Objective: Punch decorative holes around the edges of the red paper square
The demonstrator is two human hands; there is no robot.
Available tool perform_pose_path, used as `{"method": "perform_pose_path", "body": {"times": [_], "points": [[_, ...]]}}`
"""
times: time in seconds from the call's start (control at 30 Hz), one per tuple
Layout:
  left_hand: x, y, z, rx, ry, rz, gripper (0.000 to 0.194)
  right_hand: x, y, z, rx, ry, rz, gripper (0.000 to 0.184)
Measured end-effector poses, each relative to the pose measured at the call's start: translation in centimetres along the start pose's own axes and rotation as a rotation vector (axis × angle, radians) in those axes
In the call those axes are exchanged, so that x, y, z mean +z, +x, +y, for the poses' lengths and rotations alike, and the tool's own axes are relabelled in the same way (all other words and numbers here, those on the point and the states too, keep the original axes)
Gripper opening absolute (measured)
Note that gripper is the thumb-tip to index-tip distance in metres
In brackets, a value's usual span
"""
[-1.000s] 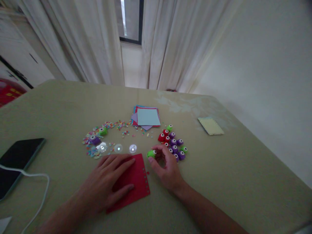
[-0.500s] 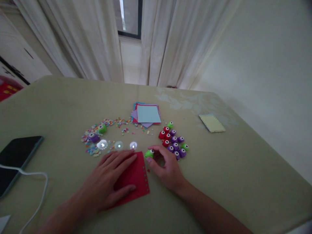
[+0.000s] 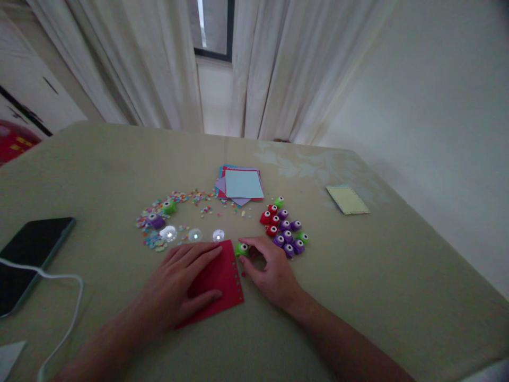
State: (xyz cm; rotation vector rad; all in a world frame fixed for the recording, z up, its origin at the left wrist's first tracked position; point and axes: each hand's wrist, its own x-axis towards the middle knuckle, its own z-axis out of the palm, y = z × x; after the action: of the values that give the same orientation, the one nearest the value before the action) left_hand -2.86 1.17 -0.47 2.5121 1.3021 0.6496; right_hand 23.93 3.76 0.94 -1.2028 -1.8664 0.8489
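At the red paper's edge, the right hand's finger and thumb pinch a little green one-eyed punch — it sits by the top corner. The left hand lies flat, fingers spread, on the red paper — its side has small holes. Beyond are red, purple and green one-eyed punches and colored paper bits.

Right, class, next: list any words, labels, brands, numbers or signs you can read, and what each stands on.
No readable text.
Yellow marks on the red object at the left edge: too blurred to read.
Flat black-screened device: no lettering visible.
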Motion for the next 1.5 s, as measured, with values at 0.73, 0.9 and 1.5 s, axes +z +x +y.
{"method": "perform_pose_path", "body": {"times": [0.73, 0.9, 1.5], "points": [[0.13, 0.06, 0.25, -0.017, 0.002, 0.03, 0.061, -0.07, -0.18, -0.18, 0.024, 0.024, 0.0, 0.032], [0.09, 0.09, 0.3, -0.007, 0.008, 0.025, 0.06, 0.02, -0.21, -0.1, 0.024, 0.027, 0.002, 0.033], [-0.06, 0.22, 0.51, 0.011, 0.014, 0.039, 0.05, -0.08, -0.12, -0.19, 0.003, 0.028, -0.015, 0.03]]}}
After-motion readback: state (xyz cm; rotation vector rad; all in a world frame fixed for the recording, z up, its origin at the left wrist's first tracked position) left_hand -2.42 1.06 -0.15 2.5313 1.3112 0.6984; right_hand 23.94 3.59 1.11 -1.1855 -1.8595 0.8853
